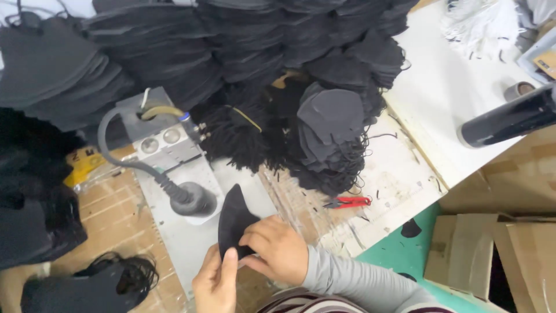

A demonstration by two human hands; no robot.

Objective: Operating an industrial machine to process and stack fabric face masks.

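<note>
Both my left hand (215, 285) and right hand (277, 249) pinch the curved black fabric mask piece (233, 220); just above, the grey metal welding head (194, 200) could catch it if it slips.

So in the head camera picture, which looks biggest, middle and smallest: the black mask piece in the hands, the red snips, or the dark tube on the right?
1. Dark tube, partly cut off by the frame.
2. Black mask piece, close in size, so unsure.
3. Red snips, clearly smallest.
</note>
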